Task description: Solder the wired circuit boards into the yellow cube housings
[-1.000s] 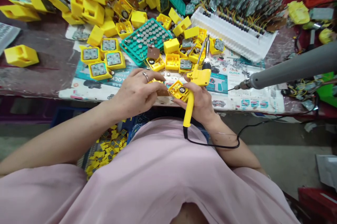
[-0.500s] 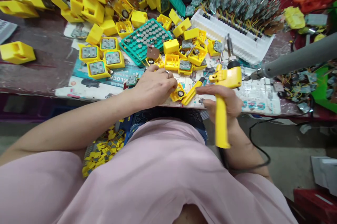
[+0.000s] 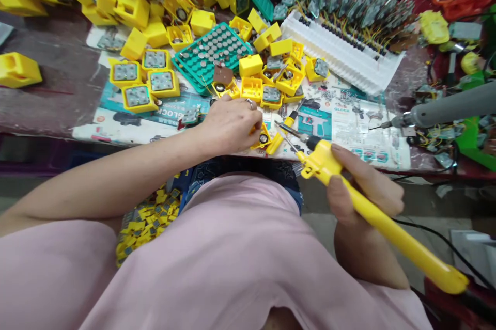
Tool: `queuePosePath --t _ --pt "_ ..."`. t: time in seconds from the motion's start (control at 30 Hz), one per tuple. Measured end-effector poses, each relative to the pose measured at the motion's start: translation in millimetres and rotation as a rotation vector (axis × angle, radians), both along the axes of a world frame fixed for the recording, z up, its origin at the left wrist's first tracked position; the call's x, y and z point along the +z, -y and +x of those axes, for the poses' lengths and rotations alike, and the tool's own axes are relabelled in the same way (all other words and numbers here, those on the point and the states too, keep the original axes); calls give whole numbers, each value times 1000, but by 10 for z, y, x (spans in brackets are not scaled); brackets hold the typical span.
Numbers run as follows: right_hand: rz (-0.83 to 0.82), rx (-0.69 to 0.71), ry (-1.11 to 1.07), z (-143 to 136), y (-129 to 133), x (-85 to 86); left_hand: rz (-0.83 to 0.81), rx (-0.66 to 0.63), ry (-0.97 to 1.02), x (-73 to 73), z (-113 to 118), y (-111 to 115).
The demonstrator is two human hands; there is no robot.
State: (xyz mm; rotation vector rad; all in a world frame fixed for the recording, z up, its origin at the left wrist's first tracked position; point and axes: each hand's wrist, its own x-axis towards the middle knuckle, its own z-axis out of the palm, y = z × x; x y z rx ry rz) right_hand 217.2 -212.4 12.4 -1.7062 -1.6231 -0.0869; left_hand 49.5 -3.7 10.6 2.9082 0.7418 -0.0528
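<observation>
My right hand (image 3: 360, 180) is wrapped round a yellow soldering iron (image 3: 380, 216) with a cord at its rear end. The iron's dark metal tip points up and left, over a yellow-handled screwdriver (image 3: 279, 138) lying on the paper. My left hand (image 3: 230, 126) is closed over a small yellow plastic housing (image 3: 264, 139) with a round black-and-silver part in it; the fingertips are partly hidden. Just left of this hand lies a small circuit board (image 3: 189, 117). Beyond its fingers is an open housing (image 3: 227, 88) with a brown piece in it.
Several housings with grey boards (image 3: 136, 96) stand at left. A green tray (image 3: 209, 64) holds round silver parts. Wired boards fill a white foam rack (image 3: 341, 53) at back right. A grey power screwdriver (image 3: 445, 110) reaches in from the right. Yellow housings (image 3: 132, 4) pile up at back left.
The soldering iron has swung from upright to tilted, its tip now pointing left near the screwdriver. My right hand has moved right and down. My left hand stays at the small housing.
</observation>
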Motion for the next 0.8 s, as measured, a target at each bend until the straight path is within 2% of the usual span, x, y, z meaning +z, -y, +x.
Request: queuePosePath --t 0.13,0.33,0.57,0.8 --pt "111 -97 12 -132 -98 0 -20 38 -48 16 11 17" --pt "91 -75 73 -264 -103 46 16 54 22 -44 -20 75" --pt "161 83 175 -260 -216 76 80 37 70 -96 -26 76" --pt "209 146 206 -253 -294 138 70 42 26 -65 -34 85"
